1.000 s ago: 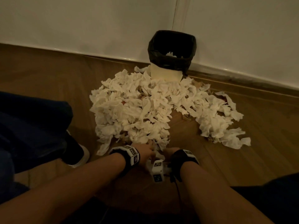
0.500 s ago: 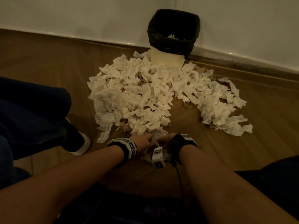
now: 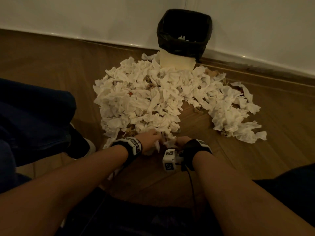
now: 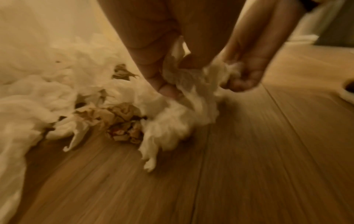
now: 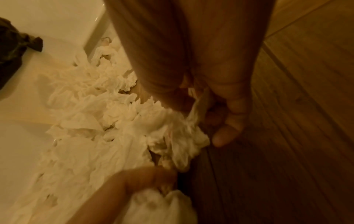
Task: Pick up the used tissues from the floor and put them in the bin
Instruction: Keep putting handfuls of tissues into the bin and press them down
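A big heap of crumpled white tissues [image 3: 146, 97] covers the wooden floor in front of a bin [image 3: 185, 34] with a black liner against the wall; a few tissues lie inside it. At the heap's near edge my left hand [image 3: 151, 139] grips a wad of tissue [image 4: 178, 84] between thumb and curled fingers. My right hand [image 3: 181, 142], close beside it, holds another crumpled tissue [image 5: 184, 136]. In the left wrist view the right hand [image 4: 243, 78] shows bunched round tissue too. Brownish scraps [image 4: 122, 119] lie mixed in the pile.
A second spread of tissues [image 3: 235, 114] lies to the right of the heap. My dark trouser leg [image 3: 32, 113] and shoe [image 3: 81, 143] sit at the left. A pale skirting and white wall [image 3: 85, 17] run behind the bin. Bare wood floor [image 3: 281, 142] lies to the right.
Both hands have crept a little forward into the heap's near edge and closed on tissues. The view has tilted so the bin sits higher in frame.
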`<action>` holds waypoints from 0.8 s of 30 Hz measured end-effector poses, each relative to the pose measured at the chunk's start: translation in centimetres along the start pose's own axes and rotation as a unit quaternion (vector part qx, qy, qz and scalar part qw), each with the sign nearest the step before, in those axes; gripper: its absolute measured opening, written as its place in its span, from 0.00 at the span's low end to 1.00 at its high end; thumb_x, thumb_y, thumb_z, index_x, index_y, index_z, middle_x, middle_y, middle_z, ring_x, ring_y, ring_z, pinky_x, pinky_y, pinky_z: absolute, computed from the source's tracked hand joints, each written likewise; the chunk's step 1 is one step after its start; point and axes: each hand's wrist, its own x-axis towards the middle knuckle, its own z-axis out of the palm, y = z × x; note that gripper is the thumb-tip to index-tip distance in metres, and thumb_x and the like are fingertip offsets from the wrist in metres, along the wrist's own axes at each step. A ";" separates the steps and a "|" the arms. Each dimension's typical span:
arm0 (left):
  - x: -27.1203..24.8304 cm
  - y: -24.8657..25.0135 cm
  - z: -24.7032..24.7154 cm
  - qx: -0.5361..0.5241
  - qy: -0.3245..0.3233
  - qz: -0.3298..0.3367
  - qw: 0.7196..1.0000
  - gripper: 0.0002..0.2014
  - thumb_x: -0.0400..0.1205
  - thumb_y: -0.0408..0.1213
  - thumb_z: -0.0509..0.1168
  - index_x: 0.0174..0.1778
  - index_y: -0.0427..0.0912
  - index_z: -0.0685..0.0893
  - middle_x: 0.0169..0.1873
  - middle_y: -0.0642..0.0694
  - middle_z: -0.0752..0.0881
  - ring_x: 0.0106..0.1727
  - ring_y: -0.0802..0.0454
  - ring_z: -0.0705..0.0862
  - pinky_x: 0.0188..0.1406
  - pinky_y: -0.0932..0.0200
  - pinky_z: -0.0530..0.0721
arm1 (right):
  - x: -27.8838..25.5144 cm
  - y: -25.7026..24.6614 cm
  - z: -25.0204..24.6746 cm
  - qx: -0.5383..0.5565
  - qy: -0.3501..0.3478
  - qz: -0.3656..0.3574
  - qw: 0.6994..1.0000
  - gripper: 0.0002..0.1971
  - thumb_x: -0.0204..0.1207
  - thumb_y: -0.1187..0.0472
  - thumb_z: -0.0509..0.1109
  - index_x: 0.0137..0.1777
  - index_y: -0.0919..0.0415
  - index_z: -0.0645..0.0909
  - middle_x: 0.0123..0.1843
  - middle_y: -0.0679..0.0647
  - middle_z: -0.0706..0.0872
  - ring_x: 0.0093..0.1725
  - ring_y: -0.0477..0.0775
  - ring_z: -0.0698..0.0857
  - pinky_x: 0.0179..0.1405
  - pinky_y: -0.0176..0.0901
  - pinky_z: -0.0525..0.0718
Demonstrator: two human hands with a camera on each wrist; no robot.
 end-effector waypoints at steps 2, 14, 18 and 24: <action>0.1 -0.7 -0.4 -0.013 0.019 -0.021 1.000 0.21 0.81 0.30 0.60 0.70 0.49 0.72 0.67 0.42 0.68 0.59 0.42 0.76 0.52 0.57 0.76 | -0.1 -0.1 -0.2 0.031 -0.008 -0.010 0.999 0.18 0.79 0.61 0.68 0.69 0.60 0.75 0.64 0.62 0.79 0.63 0.64 0.80 0.59 0.51 0.78; 0.6 -1.9 -2.4 -0.067 0.110 -0.055 0.990 0.06 0.79 0.35 0.65 0.49 0.39 0.78 0.55 0.39 0.74 0.55 0.41 0.76 0.51 0.56 0.72 | -0.5 -1.0 -0.4 0.400 0.006 0.018 0.916 0.22 0.77 0.44 0.64 0.58 0.63 0.75 0.44 0.56 0.76 0.39 0.55 0.79 0.27 0.46 0.77; 0.7 -2.2 -2.4 -0.167 0.160 -0.054 0.971 0.19 0.75 0.17 0.58 0.55 0.43 0.75 0.60 0.41 0.74 0.57 0.47 0.76 0.50 0.59 0.73 | -0.3 -1.5 0.1 0.421 0.019 0.026 0.907 0.22 0.78 0.54 0.69 0.67 0.67 0.75 0.48 0.60 0.80 0.43 0.57 0.85 0.21 0.41 0.83; 0.8 -2.2 -2.6 -0.200 0.151 -0.072 0.965 0.27 0.78 0.18 0.58 0.70 0.45 0.74 0.71 0.38 0.73 0.69 0.42 0.75 0.58 0.54 0.78 | -0.6 -1.4 0.7 0.361 -0.015 -0.038 0.932 0.18 0.84 0.60 0.59 0.71 0.64 0.75 0.36 0.52 0.78 0.27 0.47 0.73 0.12 0.33 0.72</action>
